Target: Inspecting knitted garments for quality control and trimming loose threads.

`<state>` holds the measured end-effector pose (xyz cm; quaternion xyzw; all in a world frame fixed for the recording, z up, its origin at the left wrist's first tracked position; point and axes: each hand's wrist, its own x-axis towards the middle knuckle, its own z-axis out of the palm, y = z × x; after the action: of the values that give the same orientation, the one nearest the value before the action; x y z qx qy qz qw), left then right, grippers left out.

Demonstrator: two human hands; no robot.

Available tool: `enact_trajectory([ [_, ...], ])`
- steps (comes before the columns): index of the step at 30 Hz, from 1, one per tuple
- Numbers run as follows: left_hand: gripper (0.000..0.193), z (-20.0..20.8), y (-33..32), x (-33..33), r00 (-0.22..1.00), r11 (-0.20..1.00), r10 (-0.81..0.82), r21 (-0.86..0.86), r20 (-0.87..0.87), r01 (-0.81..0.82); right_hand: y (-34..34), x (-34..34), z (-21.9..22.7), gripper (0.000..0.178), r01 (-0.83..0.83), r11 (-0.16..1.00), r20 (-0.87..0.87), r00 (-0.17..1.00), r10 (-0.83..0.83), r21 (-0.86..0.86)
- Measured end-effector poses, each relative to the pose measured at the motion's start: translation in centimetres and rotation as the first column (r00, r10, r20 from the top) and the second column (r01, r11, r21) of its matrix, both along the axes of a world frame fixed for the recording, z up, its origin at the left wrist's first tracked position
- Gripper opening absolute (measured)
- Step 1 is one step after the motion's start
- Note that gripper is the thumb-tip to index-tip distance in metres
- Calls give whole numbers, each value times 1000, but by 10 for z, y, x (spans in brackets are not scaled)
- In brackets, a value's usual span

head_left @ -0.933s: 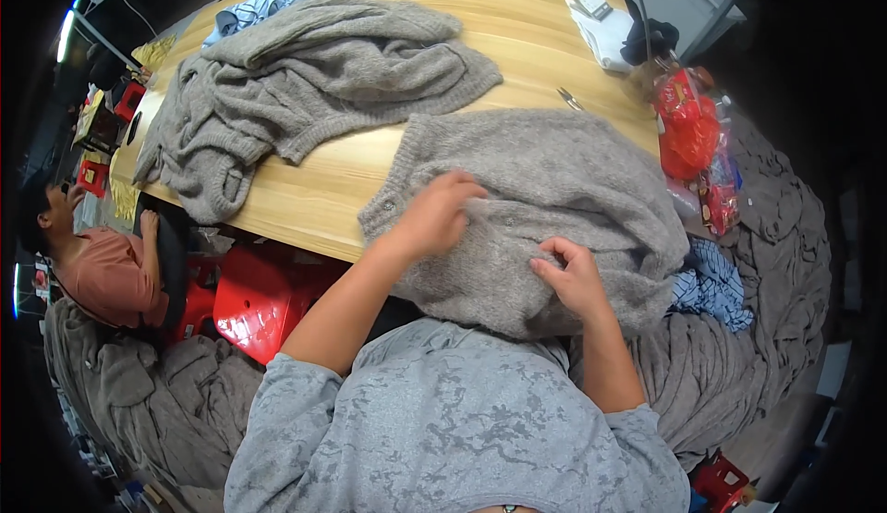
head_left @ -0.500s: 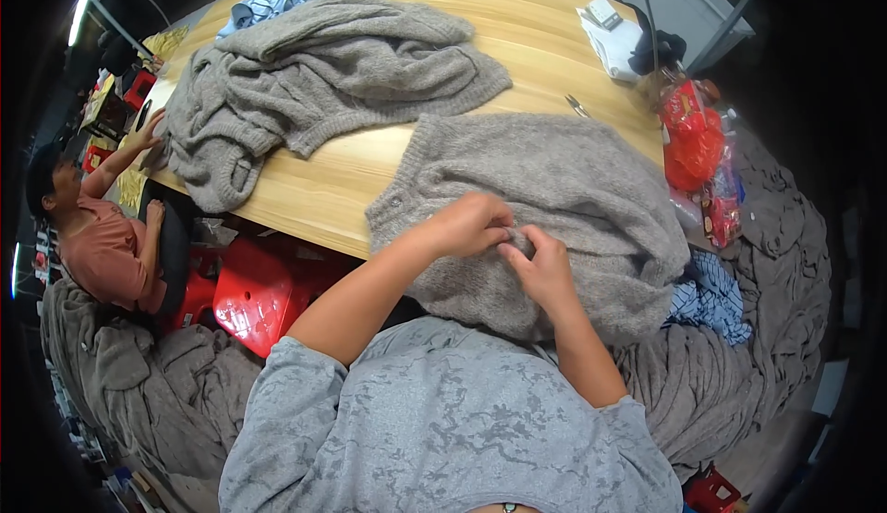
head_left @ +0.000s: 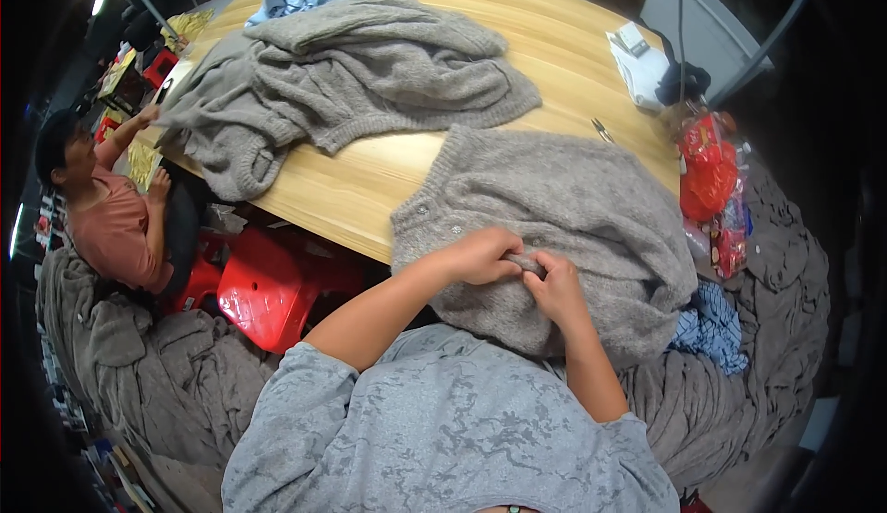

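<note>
In front of me a grey-brown knitted cardigan [head_left: 591,199] lies bunched over the table's near edge, with a ribbed band and small buttons at its left side. My left hand [head_left: 485,256] pinches a fold of its knit. Close beside it, my right hand [head_left: 556,284] grips the same fold between thumb and fingers. A short bit of the cloth stands up between the two hands. Whether a button is inside the pinch is hidden by my fingers.
A second grey knitted garment [head_left: 351,69] lies across the wooden table [head_left: 573,32]. Thread snips [head_left: 602,130] rest beyond the cardigan, and a red plastic bag [head_left: 710,176] hangs at the right edge. A seated co-worker [head_left: 115,208] is at left, near a red stool [head_left: 263,287]. Knitted piles [head_left: 199,388] surround me.
The whole view has shifted, so the table and garments sit farther right. Both my hands keep their pinch on the cardigan, and a little more of the fold shows between them.
</note>
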<state>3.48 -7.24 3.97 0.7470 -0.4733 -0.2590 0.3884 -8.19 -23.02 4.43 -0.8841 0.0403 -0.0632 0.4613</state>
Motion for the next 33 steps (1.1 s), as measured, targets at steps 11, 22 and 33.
enact_trajectory([
  [11,17,-12,-11,-24,905,957,192,-275,379,-87,-28,31,-28,11,130,964,99,989,-110,-230],
  [22,17,-61,-31,-24,847,901,370,-371,382,-226,-44,42,-39,17,199,940,-337,936,-99,277],
  [33,19,-59,-30,-17,922,929,263,-334,285,-162,-46,39,-31,21,1,947,-257,963,86,320],
])
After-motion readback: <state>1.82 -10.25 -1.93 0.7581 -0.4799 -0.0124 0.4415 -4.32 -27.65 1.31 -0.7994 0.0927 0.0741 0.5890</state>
